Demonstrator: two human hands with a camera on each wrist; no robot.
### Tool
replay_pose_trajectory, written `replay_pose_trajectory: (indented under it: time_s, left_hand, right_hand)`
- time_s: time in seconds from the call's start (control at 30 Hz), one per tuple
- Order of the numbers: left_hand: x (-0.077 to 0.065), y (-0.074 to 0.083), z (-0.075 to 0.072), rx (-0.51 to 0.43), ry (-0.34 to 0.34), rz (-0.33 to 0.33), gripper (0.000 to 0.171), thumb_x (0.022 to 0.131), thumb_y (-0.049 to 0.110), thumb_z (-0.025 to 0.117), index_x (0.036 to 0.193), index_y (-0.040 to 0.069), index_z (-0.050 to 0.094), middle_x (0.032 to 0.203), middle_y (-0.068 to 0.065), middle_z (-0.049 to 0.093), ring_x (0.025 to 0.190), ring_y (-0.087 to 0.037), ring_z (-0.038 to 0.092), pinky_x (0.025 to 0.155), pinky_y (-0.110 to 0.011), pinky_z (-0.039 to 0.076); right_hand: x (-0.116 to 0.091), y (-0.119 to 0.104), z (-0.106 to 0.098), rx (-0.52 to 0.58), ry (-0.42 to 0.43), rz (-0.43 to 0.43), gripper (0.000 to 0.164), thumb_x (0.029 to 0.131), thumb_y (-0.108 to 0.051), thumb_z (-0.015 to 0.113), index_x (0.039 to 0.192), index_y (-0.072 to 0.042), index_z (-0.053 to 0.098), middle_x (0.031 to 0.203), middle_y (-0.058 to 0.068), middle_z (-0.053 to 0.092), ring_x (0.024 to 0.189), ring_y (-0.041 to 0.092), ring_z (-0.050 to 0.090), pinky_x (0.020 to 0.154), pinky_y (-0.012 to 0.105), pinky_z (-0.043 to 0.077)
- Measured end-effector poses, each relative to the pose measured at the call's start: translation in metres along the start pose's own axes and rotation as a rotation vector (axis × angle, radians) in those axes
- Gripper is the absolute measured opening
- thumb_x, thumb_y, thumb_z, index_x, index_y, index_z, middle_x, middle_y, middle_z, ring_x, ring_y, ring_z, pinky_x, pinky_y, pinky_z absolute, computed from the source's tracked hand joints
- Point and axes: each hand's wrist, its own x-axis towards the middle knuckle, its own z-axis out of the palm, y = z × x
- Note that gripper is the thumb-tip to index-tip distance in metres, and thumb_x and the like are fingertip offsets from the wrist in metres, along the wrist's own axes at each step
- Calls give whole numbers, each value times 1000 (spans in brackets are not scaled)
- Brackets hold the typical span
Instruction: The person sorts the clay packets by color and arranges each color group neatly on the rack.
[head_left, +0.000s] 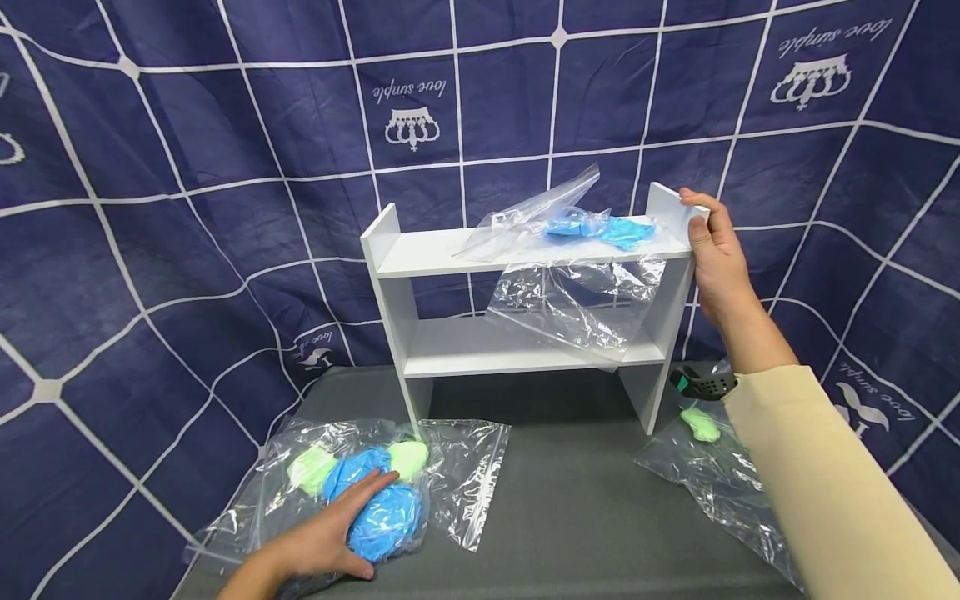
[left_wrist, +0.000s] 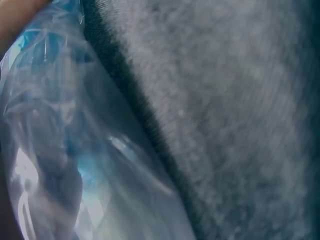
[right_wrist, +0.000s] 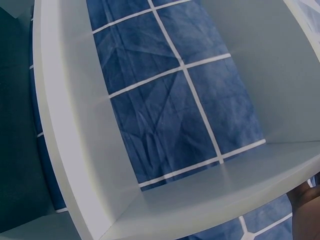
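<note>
A white two-tier shelf (head_left: 450, 346) stands on the dark grey table; the right wrist view shows its boards (right_wrist: 82, 120) close up. My right hand (head_left: 720, 258) grips the top of its right side panel, thumb in front and fingers over the edge. At the lower left, my left hand (head_left: 322, 533) rests with spread fingers on a clear zip bag (head_left: 262, 492) holding a crumpled blue bundle (head_left: 386, 521) and light green lumps (head_left: 408, 458). The left wrist view shows the bag's plastic (left_wrist: 65, 110) and part of one finger. On the upper board lies clear plastic with a blue piece (head_left: 630, 232).
Clear plastic (head_left: 585, 308) hangs from the upper board past the lower one. Another clear bag (head_left: 720, 492) with a light green lump (head_left: 701, 423) lies at the right, partly behind my sleeve. A navy curtain (head_left: 300, 100) with white lines surrounds the table (head_left: 570, 517).
</note>
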Motion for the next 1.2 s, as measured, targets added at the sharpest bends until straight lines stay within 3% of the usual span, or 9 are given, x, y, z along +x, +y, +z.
replay_pose_trajectory:
  time_s: [0.3,0.57,0.73,0.9,1.07,1.2]
  left_hand:
    - [2,0,4,131,131,20,107,54,31,95,149,21,45,148,-21,49,134,-42,49,96,-64,47]
    - [-1,3,0,106,140,-12,104,61,43,92,150,22,43,147,-10,52,130,-34,53,100,-51,49]
    - [1,10,-6,57,158,-60,103,63,44,91,151,23,42,143,-6,56,120,-26,58,95,-42,51]
    - [7,25,-24,2,199,-53,99,65,42,91,149,27,43,138,-6,59,114,-18,59,90,-35,52]
    - [18,46,-54,-56,254,-13,94,70,35,89,150,29,41,141,-8,57,115,-11,57,89,-28,51]
    - [25,67,-78,-155,306,21,92,74,23,88,152,28,39,146,-8,52,120,0,52,95,-17,47]
  right_hand:
    - [1,0,-1,-15,2,-18,27,104,-26,43,126,-22,57,161,5,32,151,13,23,117,18,20]
    - [-3,-6,2,-35,-7,-12,27,104,-27,41,126,-21,56,162,6,30,151,13,22,115,17,20]
    - [-11,-18,10,-38,-23,-10,28,105,-26,40,128,-18,54,163,8,27,151,12,21,113,18,21]
    - [-10,-17,10,-27,-11,-15,27,105,-25,40,126,-18,55,162,9,29,150,12,22,114,17,21]
    - [-3,-5,3,-10,-7,-23,28,104,-26,41,127,-19,56,162,7,30,151,13,22,114,17,21]
    - [-2,0,1,-9,-13,-21,28,104,-27,41,128,-21,56,162,6,30,151,12,22,115,17,21]
